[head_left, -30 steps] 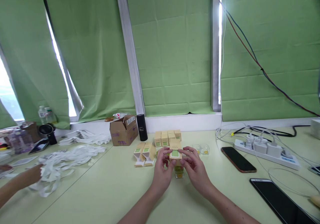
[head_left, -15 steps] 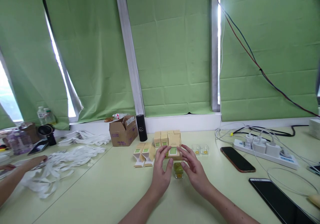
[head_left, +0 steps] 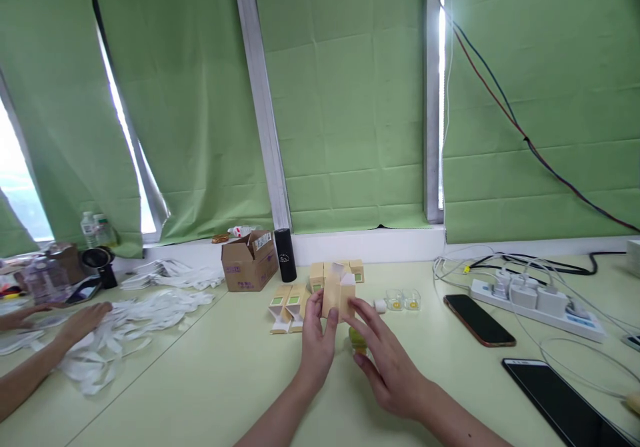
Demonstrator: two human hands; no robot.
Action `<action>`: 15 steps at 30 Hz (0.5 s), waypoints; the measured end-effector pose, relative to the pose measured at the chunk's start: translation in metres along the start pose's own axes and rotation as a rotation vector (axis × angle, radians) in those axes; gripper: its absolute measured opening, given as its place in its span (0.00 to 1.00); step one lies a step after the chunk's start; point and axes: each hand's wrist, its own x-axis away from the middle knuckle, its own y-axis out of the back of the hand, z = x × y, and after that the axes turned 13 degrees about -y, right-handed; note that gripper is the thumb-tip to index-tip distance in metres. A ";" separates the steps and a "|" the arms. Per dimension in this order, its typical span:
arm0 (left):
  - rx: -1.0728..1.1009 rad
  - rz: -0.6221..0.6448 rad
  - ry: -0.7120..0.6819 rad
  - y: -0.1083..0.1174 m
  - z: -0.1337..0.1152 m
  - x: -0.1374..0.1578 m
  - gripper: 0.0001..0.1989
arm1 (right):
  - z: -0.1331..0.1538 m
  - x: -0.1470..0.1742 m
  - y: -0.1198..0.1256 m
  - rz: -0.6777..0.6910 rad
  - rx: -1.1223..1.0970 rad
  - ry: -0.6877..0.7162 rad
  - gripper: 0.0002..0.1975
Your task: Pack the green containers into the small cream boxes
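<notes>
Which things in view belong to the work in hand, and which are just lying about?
Work in hand, judging by nearness:
- small tan box, in the left hand
- green-topped container, by the right hand
- open tan boxes
- clear containers, probably

Apparently lying about:
- black-screened phones
- power strip
- black cylinder
- cardboard box

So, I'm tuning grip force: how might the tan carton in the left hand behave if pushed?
The tan carton probably dents easily, its walls looking like thin card. It's likely light: the left hand pinches it. Its raised flaps may fold.
</notes>
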 end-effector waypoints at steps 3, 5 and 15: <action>0.092 0.046 0.015 0.001 0.001 -0.001 0.32 | 0.002 -0.001 0.002 0.009 0.006 0.023 0.34; 0.119 0.070 0.049 0.002 0.003 -0.003 0.35 | 0.001 -0.002 0.002 0.021 -0.026 0.008 0.33; 0.001 -0.115 0.100 0.019 0.021 -0.016 0.33 | -0.032 -0.003 -0.011 -0.094 0.059 -0.329 0.27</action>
